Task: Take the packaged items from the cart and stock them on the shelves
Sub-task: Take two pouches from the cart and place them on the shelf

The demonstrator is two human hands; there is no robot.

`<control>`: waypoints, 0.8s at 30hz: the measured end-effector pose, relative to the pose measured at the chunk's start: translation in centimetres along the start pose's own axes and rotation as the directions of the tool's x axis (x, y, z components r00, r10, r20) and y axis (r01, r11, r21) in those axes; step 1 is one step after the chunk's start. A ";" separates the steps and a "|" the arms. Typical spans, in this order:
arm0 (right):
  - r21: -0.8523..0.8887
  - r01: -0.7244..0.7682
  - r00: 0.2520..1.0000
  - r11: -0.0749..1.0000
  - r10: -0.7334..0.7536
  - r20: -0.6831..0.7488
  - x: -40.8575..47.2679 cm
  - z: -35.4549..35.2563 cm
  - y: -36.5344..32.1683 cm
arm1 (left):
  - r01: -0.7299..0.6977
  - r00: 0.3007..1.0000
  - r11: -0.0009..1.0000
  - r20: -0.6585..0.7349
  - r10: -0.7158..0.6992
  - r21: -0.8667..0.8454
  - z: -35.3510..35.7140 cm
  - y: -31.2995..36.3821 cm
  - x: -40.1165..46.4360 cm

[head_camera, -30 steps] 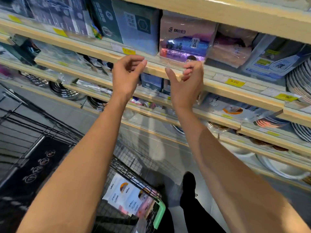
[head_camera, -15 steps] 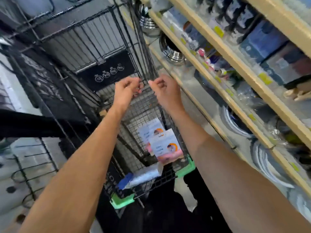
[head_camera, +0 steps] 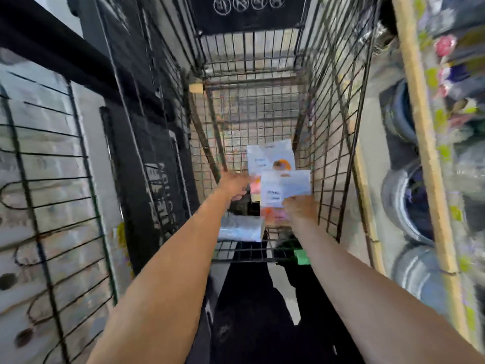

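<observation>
Two bare arms reach down into a black wire cart (head_camera: 330, 106) in a blurred store aisle. Nearest, at 6 o'clock in the basket, lies a silvery pack (head_camera: 240, 228). The right hand (head_camera: 300, 207) grips the lower edge of a white packet (head_camera: 284, 189). The left hand (head_camera: 233, 186), at 9 o'clock of that packet, reaches toward a second white packet (head_camera: 270, 156) behind it; its grip cannot be told through the blur. At 3 o'clock, shelves (head_camera: 422, 143) hold metal bowls (head_camera: 405, 200).
</observation>
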State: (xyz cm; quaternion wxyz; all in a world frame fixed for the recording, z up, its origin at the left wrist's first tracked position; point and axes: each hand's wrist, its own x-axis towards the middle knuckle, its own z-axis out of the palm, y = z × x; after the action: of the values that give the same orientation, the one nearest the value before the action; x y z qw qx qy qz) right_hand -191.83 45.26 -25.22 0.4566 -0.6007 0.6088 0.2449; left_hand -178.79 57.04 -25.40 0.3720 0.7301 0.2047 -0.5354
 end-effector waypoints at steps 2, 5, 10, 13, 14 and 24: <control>-0.043 -0.030 0.998 0.999 0.028 -0.052 1.4 0.8 1.4 | -0.011 1.000 1.000 -0.008 0.012 0.020 1.9 -1.1 1.3; -0.066 -0.083 0.986 0.994 0.073 -0.150 3.2 1.6 2.4 | -0.008 1.000 0.999 -0.014 0.008 -0.039 4.4 -2.3 3.1; -0.055 -0.104 0.980 0.993 0.093 -0.176 4.1 3.6 3.1 | 0.032 0.999 0.975 0.037 -0.025 -0.220 6.2 -4.1 5.9; -0.118 -0.151 0.965 0.981 0.121 -0.235 3.8 4.0 3.5 | 0.117 0.993 0.958 0.049 -0.108 -0.262 5.9 -4.7 6.6; -0.126 -0.147 0.964 0.981 0.113 -0.239 3.9 4.2 3.7 | 0.132 0.991 0.956 0.047 -0.124 -0.264 5.8 -4.9 7.2; -0.109 0.032 0.943 0.993 -0.067 -0.327 4.5 3.6 3.5 | 0.203 0.969 0.967 -0.107 -0.221 -0.156 5.7 -2.7 9.0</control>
State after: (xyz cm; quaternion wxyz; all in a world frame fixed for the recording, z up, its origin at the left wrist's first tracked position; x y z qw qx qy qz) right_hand -193.62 46.60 -31.56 0.3229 -0.6710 0.6479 0.1603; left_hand -181.11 53.54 -35.55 0.3508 0.7069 0.3426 -0.5098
